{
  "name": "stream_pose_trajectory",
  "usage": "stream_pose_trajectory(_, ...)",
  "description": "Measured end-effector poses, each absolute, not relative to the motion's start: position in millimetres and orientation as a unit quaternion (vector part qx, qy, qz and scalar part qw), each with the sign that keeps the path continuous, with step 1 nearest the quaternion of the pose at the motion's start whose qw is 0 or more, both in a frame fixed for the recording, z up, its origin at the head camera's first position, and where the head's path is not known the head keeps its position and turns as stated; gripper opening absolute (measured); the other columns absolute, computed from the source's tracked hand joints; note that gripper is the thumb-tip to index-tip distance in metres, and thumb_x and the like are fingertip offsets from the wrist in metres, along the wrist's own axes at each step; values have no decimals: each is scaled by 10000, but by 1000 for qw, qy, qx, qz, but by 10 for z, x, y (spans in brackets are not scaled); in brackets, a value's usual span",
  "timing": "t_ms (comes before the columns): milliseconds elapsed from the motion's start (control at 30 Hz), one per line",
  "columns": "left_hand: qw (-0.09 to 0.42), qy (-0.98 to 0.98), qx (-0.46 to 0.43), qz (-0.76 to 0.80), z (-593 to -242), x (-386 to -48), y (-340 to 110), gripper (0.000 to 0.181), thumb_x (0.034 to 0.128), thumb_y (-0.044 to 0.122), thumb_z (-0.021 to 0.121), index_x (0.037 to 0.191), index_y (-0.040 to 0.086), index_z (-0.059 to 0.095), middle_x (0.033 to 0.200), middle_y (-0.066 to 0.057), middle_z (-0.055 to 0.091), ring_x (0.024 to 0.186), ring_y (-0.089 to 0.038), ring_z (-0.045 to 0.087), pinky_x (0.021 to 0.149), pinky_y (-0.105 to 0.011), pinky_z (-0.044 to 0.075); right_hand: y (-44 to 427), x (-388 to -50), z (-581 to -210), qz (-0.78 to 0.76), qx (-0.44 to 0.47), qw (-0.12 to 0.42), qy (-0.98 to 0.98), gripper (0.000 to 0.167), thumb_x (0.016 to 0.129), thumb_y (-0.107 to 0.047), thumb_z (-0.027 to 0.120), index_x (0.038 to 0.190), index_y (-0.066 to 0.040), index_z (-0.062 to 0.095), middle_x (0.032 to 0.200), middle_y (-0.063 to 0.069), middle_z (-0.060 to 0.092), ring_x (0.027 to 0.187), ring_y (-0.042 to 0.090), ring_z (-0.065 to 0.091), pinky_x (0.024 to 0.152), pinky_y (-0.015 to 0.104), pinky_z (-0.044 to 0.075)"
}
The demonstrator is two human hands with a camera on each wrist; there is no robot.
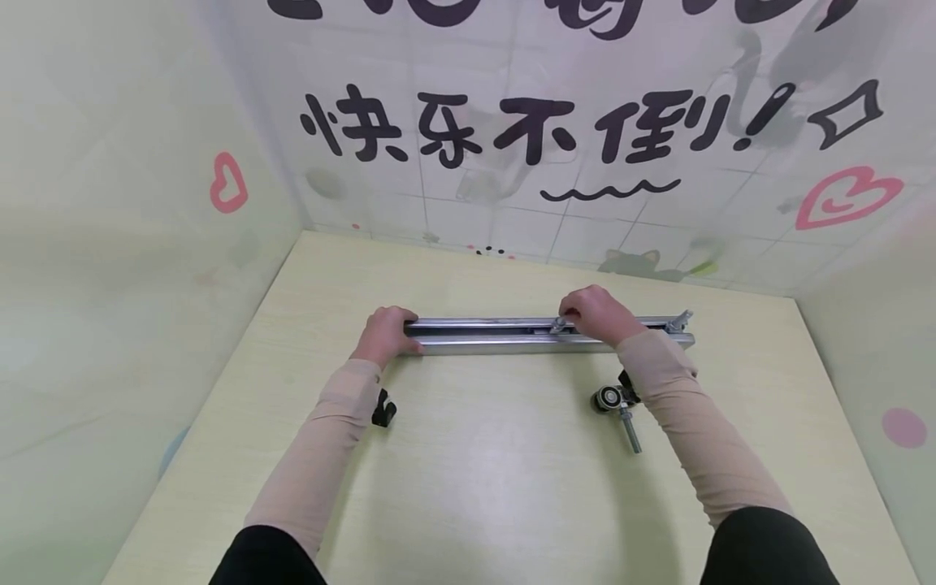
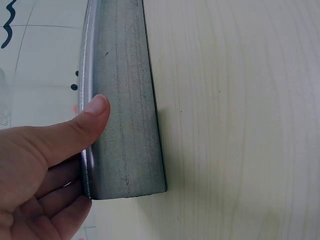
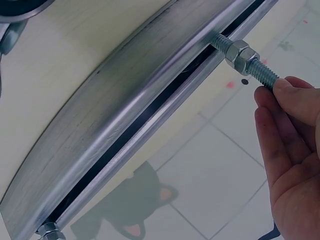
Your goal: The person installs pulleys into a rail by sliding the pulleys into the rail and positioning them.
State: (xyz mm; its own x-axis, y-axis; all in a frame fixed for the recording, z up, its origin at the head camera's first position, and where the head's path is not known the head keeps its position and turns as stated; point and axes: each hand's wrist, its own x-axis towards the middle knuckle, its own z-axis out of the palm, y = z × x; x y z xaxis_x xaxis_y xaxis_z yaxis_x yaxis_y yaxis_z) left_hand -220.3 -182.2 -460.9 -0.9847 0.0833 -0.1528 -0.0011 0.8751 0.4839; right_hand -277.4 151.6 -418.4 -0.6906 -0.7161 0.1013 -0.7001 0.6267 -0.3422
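A grey metal C-channel rail (image 1: 497, 347) lies across the table with its slot facing up. At its left end my left hand (image 1: 385, 335) grips it, the thumb on the side wall of the rail (image 2: 122, 125) and the fingers around the other side. Farther right, my right hand (image 1: 601, 315) pinches the free end of a threaded bolt (image 3: 242, 56) that stands out of the slot. A hex nut is on that bolt. Near the rail's right end, a second bolt (image 1: 680, 321) sticks up from the slot; its nut shows low in the right wrist view.
In front of the rail, partly behind the right forearm, lies a roller (image 1: 609, 398) with a threaded stud (image 1: 630, 431). A small black piece (image 1: 383, 409) lies beside the left forearm. Printed white walls (image 1: 512, 179) border the table (image 1: 483, 487).
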Motion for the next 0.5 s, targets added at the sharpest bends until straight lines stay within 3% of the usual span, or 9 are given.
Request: stream_pose_trajectory(500,91,963,17,253,-4607,-2217,-1816,592,625,148,817,1145,-27,594,1138,-211,599,1036,-378,544,946,-460,407,1648,-2788,-4205,-187,-393,10,900,138,723,147,596,751,39,676,749,131,675,712,273,646,670,360,545)
